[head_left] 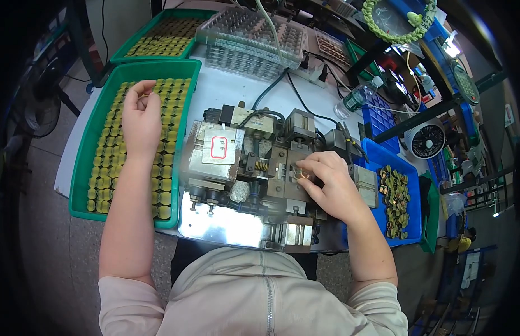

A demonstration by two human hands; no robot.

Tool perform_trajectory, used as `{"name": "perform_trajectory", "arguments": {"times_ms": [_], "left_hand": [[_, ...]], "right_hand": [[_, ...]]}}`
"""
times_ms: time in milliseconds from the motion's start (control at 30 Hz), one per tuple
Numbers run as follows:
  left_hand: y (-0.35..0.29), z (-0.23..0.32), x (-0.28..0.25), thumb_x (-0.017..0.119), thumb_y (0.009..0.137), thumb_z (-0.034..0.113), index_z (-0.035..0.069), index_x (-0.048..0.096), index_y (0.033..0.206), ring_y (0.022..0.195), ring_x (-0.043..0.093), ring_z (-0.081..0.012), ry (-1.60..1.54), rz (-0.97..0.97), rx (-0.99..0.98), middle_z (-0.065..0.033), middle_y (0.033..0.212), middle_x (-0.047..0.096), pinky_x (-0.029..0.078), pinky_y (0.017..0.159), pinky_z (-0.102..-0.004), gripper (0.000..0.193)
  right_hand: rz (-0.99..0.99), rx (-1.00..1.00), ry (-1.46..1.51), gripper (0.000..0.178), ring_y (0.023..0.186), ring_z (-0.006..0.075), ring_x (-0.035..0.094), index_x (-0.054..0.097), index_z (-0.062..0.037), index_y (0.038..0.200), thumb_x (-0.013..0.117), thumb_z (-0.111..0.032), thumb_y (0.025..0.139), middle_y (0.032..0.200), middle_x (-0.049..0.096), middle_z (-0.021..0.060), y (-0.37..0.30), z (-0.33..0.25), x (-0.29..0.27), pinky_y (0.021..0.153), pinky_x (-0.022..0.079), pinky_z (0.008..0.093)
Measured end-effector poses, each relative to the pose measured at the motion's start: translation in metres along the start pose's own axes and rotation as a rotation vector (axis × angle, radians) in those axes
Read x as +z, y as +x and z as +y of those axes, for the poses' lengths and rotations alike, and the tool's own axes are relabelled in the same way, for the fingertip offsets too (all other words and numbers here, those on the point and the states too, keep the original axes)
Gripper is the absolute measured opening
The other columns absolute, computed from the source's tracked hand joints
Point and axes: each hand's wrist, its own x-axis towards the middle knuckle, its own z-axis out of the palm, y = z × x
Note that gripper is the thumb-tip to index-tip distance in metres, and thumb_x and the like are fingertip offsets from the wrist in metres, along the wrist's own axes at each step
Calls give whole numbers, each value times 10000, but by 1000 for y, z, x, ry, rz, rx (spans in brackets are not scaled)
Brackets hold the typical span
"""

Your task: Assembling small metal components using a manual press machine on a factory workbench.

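Note:
My left hand (142, 115) is over a green tray (80, 185) filled with rows of small yellow-green round pieces (165, 185). Its fingers are curled in against the thumb, and whatever they may hold is hidden. At the middle of a metal bench machine (277, 168), my right hand (330, 182) pinches a small round copper-coloured part (301, 175) between thumb and fingertips. That part lies at the machine's central fixture; whether it is seated there I cannot tell. A spring (261, 166) and a silver block (219, 148) stand to the left of the fixture.
Right of the machine, a blue bin (415, 210) holds loose green and copper pieces. Behind stand a second green tray (122, 53), clear plastic trays (249, 47), a water bottle (355, 98) and a small fan (427, 140). Cables (296, 92) cross the white table.

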Motion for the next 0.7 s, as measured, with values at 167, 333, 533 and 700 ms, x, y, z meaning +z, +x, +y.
{"name": "perform_trajectory", "arguments": {"times_ms": [167,333,533,700], "left_hand": [[-2,2,0,537,935,29,10,601,1180,781,529,-76,-10,-4,0,-51,1024,592,438,685,-202,255],[-6,7,1,535,941,35,6,600,1183,816,541,-88,-36,-23,-29,-59,1032,594,446,725,-209,253],[-9,14,3,531,955,42,2,597,1183,883,555,-107,-63,-52,-19,-71,1055,597,459,792,-226,240],[-13,19,4,526,965,45,0,597,1168,911,560,-116,-47,-5,62,-77,1073,597,468,822,-241,220]], "right_hand": [[43,-62,-66,317,1042,240,544,675,-74,1146,691,-113,832,1147,631,43,-3,-4,-1,960,384,369],[86,-153,-240,363,1022,218,541,674,-79,1157,674,-71,794,1154,627,24,-12,-6,3,944,368,375],[118,-160,-296,404,1010,202,538,673,-80,1158,651,-44,756,1156,621,8,-15,-6,13,923,350,385],[140,-170,-261,410,1010,201,539,671,-79,1159,646,-44,751,1161,617,8,-16,-2,16,912,347,387]]}}
